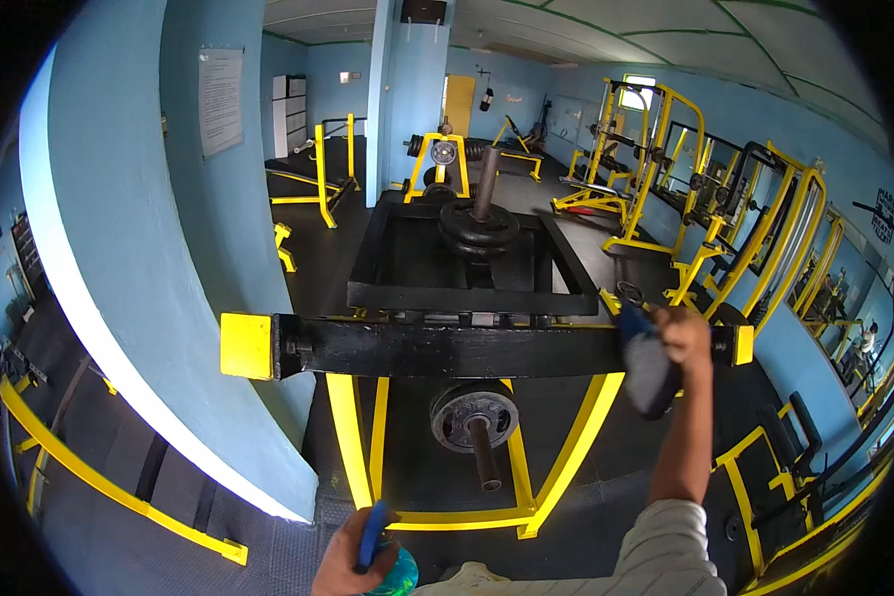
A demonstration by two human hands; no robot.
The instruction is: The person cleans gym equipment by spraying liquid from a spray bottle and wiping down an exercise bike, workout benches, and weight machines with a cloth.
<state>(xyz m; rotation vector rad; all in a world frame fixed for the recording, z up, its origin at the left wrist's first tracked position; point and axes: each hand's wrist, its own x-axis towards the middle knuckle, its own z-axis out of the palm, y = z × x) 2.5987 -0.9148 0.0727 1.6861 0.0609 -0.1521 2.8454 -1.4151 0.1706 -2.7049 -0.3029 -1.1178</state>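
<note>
My right hand point(682, 335) is closed on a dark blue and grey cloth point(647, 365), which hangs against the right part of a black padded beam point(462, 349) with yellow ends. At the lower edge, my left hand point(350, 555) grips a bottle point(398, 574) with a blue top and green-blue body. Behind the beam lies a black rectangular frame point(473, 299), with black weight plates point(479, 227) on an upright metal post point(488, 179). Below the beam, a grey weight plate point(462, 425) sits on a metal peg.
Yellow legs point(581, 447) support the machine. A pale blue wall corner point(216, 298) stands close on the left. Yellow gym machines point(659, 171) and mirrors point(842, 313) line the right wall. A yellow-framed bench point(741, 492) is at lower right, and a plate rack point(439, 164) stands beyond.
</note>
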